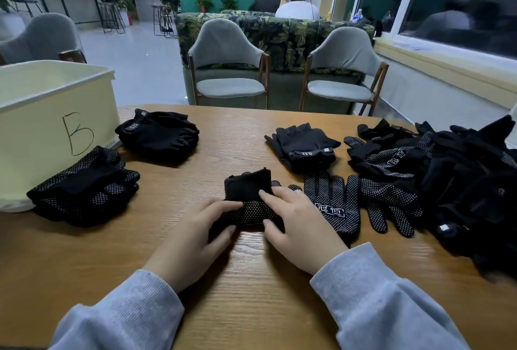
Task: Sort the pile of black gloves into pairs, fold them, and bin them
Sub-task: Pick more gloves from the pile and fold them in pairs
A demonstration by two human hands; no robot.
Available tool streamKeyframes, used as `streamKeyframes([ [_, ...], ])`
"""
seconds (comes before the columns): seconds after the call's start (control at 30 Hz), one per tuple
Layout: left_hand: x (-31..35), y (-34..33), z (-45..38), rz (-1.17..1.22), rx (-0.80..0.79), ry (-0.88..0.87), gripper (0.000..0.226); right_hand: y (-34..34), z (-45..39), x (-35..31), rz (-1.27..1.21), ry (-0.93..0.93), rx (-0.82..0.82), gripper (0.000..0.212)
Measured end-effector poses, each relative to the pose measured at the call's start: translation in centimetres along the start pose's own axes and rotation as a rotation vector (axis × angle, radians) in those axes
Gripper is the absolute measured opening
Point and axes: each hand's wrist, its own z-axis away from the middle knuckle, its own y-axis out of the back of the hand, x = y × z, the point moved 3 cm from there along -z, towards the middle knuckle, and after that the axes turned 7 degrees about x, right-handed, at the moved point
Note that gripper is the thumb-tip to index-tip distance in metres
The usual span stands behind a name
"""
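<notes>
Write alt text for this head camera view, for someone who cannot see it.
Two hands, left hand and right hand, press a folded dotted glove pair on a wooden table. Folded stacks lie beside a cream bin marked B; an unsorted glove pile lies to the right.

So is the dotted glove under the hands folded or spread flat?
Folded: the dotted glove is doubled over, its cuff lying on top, pressed by both hands.
</notes>
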Motion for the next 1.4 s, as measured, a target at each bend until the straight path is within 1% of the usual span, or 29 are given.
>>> streamKeyframes([
  [0.03,-0.2,-0.1,-0.1,-0.01,0.013,0.003,0.037,-0.1,-0.1,-0.1,0.036,-0.01,0.001,0.058],
  [0.17,-0.8,-0.4,-0.8,-0.045,0.038,0.016,0.037,-0.7,-0.3,-0.4,0.184,-0.047,-0.053,0.058],
  [0.23,-0.8,-0.5,-1.1,-0.07,0.043,0.032,0.035,-0.7,-0.3,-0.4,0.219,-0.067,-0.074,0.057],
  [0.3,-0.7,-0.6,-1.1,-0.097,0.05,0.055,0.037,-1.0,-0.4,-0.3,0.211,-0.078,-0.066,0.057],
  [0.37,-0.8,-0.8,-1.0,-0.134,0.061,0.077,0.04,-1.2,-0.2,-0.3,0.187,-0.085,-0.016,0.055],
  [0.47,-0.7,-0.6,-0.5,-0.216,0.103,0.082,0.042,-1.0,0.0,-0.2,0.136,-0.068,0.164,0.049],
  [0.53,-0.3,-0.1,-0.2,-0.235,0.146,0.078,0.036,-0.8,0.1,-0.3,0.113,-0.07,0.195,0.043],
  [0.63,0.1,0.2,0.2,-0.177,0.149,0.054,0.027,-0.9,0.4,-0.4,0.095,-0.052,0.17,0.036],
  [0.7,0.3,0.1,0.5,-0.15,0.106,0.055,0.028,-1.0,0.5,-0.3,0.093,-0.05,0.143,0.035],
  [0.77,0.5,-0.1,0.7,-0.171,0.071,0.054,0.029,-1.1,0.5,-0.3,0.073,-0.049,0.121,0.035],
  [0.87,0.7,-0.1,0.7,-0.188,0.037,0.056,0.037,-0.9,0.6,-0.5,0.057,-0.044,0.086,0.037],
  [0.97,0.7,0.0,0.7,-0.17,0.028,0.07,0.035,-0.9,0.6,-0.3,0.064,-0.046,0.055,0.039],
  [1.1,0.8,0.1,0.7,-0.158,0.041,0.093,0.038,-0.9,0.2,-0.1,0.064,-0.051,0.053,0.036],
  [1.17,1.1,0.2,0.8,-0.147,0.058,0.113,0.036,-0.9,0.0,0.1,0.073,-0.036,0.069,0.034],
  [1.27,1.4,0.4,0.9,-0.111,0.09,0.169,0.043,-0.9,-0.1,-0.1,0.077,-0.02,0.112,0.031],
  [1.4,1.6,0.6,1.0,0.001,0.135,0.247,0.043,-0.9,0.1,-0.6,0.021,0.036,0.265,0.032],
])
